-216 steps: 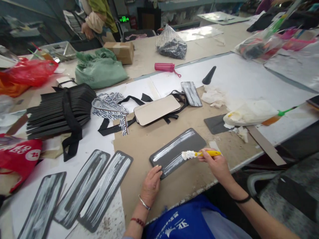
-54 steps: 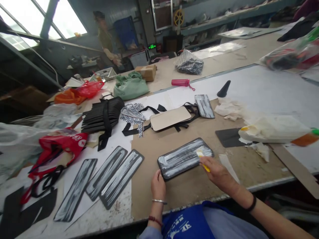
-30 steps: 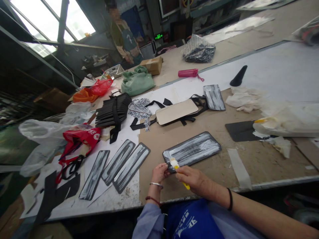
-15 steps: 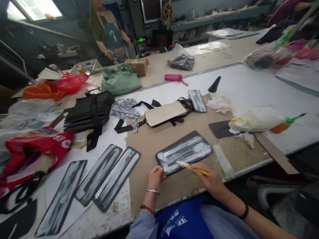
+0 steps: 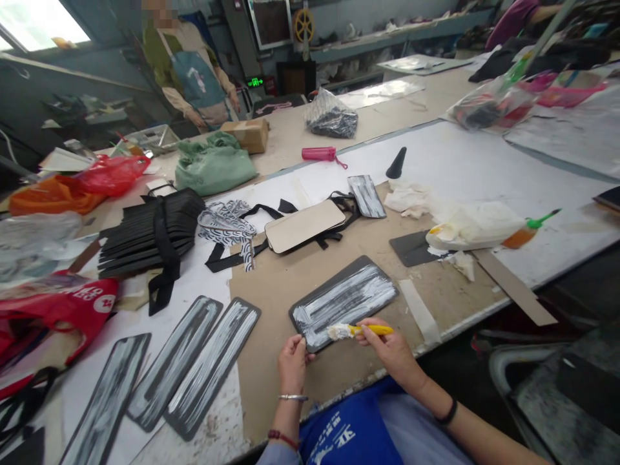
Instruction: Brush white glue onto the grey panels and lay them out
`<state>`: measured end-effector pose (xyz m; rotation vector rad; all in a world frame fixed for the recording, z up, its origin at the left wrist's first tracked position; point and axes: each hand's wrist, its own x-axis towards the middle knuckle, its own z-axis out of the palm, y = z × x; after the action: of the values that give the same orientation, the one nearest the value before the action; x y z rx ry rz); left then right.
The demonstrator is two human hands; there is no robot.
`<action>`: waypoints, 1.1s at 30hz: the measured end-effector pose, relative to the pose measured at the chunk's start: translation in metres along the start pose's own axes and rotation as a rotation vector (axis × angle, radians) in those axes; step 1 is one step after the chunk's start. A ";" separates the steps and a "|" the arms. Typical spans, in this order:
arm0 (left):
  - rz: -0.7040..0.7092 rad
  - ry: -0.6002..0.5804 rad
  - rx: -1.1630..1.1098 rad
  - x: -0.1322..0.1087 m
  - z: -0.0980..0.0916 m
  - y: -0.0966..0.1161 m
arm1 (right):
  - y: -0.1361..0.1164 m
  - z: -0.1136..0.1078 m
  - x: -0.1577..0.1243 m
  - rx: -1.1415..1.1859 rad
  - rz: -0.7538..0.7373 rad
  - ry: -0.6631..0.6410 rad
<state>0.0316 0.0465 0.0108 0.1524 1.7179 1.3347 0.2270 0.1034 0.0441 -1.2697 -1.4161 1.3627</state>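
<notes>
My left hand pinches the near left corner of a dark rounded panel, which is streaked with white paste. In my right hand is a yellow-handled brush, its white-coated bristles touching the panel's near edge. To the left lie more dark strips smeared with white: one strip nearest the panel, a second strip beside it and a third strip farther left. Beyond the panel rests a beige rounded panel on black straps. A small white-streaked piece leans behind it.
A white container with paste at its mouth lies right, beside an orange bottle with a green nozzle. A black stack of strips and a green bag stand left. Across the table a person stands.
The brush has moved toward the panel's near left edge, and its bristles now show broad white paste. My left hand still holds the corner. The whole view has shifted slightly.
</notes>
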 end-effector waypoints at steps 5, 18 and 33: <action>0.010 0.030 -0.015 -0.005 0.000 -0.004 | 0.018 -0.064 0.014 -0.271 -0.074 0.207; 0.012 0.075 -0.112 -0.001 0.011 0.003 | -0.038 -0.019 0.011 0.017 0.009 0.086; -0.001 0.081 -0.120 0.002 0.012 0.001 | 0.003 -0.074 0.064 -0.529 -0.298 0.311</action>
<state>0.0382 0.0564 0.0108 0.0288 1.6993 1.4561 0.2867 0.1811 0.0434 -1.4466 -1.7131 0.5755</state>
